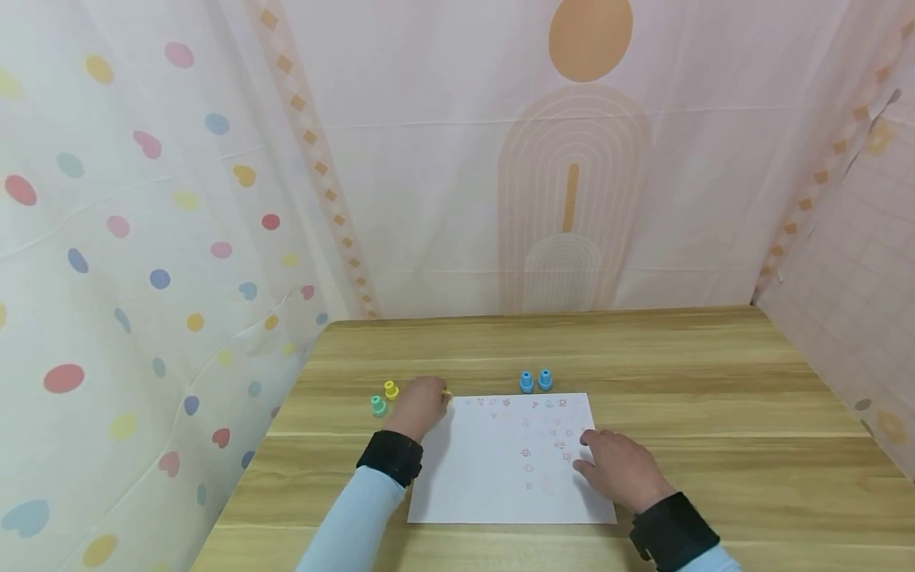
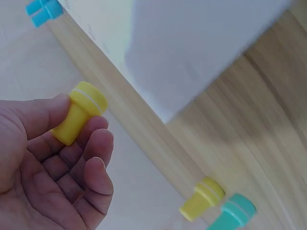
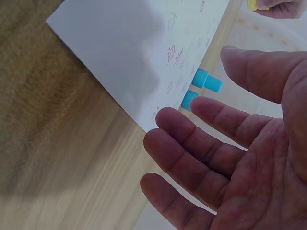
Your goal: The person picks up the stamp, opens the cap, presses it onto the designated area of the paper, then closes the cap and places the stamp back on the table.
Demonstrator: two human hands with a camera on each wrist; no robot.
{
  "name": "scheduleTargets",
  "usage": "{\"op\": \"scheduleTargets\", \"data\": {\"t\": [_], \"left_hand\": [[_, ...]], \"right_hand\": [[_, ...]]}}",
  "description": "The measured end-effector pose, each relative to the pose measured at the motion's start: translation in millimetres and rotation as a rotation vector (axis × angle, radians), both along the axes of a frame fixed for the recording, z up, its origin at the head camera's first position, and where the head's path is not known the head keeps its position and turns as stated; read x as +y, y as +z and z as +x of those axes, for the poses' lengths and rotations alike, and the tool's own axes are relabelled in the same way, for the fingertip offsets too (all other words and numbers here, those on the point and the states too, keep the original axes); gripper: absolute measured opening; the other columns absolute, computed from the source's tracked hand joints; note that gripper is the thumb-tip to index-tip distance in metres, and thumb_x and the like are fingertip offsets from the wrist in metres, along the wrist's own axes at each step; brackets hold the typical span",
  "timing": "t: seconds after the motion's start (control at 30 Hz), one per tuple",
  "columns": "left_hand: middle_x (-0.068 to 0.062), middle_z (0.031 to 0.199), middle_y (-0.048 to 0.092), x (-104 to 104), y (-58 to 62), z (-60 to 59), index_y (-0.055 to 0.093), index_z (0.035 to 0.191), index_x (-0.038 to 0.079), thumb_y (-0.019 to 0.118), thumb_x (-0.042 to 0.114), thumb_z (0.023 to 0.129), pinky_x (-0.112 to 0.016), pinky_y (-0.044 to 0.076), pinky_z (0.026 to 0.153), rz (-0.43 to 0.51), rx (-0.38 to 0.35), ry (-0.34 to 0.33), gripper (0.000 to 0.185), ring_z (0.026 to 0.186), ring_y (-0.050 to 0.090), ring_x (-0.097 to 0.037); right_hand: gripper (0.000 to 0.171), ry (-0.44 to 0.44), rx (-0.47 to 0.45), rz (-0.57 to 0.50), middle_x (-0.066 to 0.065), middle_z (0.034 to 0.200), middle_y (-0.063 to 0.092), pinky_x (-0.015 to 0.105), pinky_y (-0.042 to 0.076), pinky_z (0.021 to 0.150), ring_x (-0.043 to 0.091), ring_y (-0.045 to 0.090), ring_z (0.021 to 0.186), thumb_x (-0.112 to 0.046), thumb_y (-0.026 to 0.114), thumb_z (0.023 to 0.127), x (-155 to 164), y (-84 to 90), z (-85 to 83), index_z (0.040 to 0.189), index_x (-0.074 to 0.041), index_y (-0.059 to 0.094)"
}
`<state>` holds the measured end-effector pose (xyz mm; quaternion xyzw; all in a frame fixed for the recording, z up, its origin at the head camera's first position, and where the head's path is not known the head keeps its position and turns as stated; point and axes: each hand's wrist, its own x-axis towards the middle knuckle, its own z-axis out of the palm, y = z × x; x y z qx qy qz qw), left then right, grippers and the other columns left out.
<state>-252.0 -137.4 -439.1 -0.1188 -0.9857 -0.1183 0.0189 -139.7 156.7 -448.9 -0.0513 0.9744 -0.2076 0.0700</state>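
Yellow stamp [image 2: 81, 112] sat pinched in the left hand [image 1: 422, 407], at the paper's [image 1: 472, 477] far left corner (two more stamps lay just left). The right hand [image 1: 620, 469] lay spread on the paper's right edge.

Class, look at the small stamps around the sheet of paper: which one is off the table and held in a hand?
A yellow stamp, pinched in the left hand. The other yellow stamp, the green stamp and two blue stamps stand on the table.
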Motion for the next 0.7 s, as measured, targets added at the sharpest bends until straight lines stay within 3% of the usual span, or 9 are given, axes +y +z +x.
{"op": "scheduleTargets", "data": {"t": [0.57,0.7], "left_hand": [[-0.006,0.091,0.069,36,-2.7,10.6,0.069,0.105,0.005,0.07,0.01,0.093,-0.034,0.055,0.077,0.067,0.052,-0.091,0.013,0.08,0.063,-0.018],[-0.008,0.097,0.069,43,-3.0,14.1,0.068,0.111,0.003,0.069,0.009,0.093,-0.033,0.055,0.078,0.118,0.033,-0.092,0.018,0.083,0.063,-0.018]], "right_hand": [[0.031,0.005,0.071,-0.008,0.016,0.104,0.069,0.051,0.052,0.084,0.029,0.064,0.089,-0.02,0.073,0.09,0,-5.4,-3.6,0.113,0.0,0.067],[0.03,-0.008,0.058,-0.017,0.015,0.102,0.069,0.05,0.052,0.082,0.026,0.062,0.085,-0.02,0.073,0.091,0,-4.1,-3.9,0.113,0.0,0.067]]}}
